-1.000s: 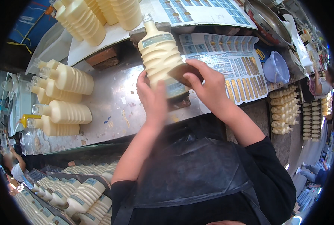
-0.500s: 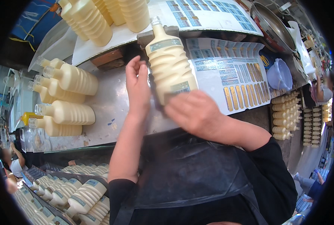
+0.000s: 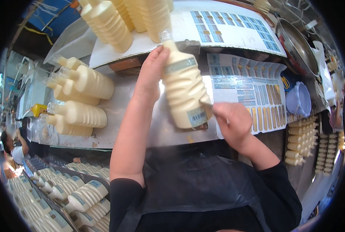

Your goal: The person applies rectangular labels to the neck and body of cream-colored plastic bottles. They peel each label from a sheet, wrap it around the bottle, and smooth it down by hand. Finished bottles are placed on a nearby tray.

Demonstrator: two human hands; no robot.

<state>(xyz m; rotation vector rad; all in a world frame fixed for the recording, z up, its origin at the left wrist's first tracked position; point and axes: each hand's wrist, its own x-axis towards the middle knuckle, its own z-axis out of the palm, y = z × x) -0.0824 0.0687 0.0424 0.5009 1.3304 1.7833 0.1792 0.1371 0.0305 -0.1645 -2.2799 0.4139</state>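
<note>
A cream bottle (image 3: 184, 91) with a ribbed body and clear neck lies tilted before me, with a blue-green label near its shoulder and a barcode label (image 3: 198, 116) near its base. My left hand (image 3: 153, 69) is closed on the bottle's left side, just below the neck; some fingers are hidden behind it. At the lower right edge of the bottle is my right hand (image 3: 234, 120), its fingers curled. A short, dark, thin tip shows between it and the bottle; what it belongs to is too blurred to tell.
Several unlabelled cream bottles (image 3: 85, 114) lie at the left of the metal table. Others stand on a white board (image 3: 180, 29) behind. Sheets of blue and gold labels (image 3: 246, 87) lie at right, beside a lilac bucket (image 3: 298, 99) and a round pan (image 3: 296, 46). Labelled bottles (image 3: 88, 195) fill trays at lower left.
My left hand has gone from beside the bottle to gripping it near the neck. My right hand has moved from the bottle's base to its right edge. The whole view has shifted slightly.
</note>
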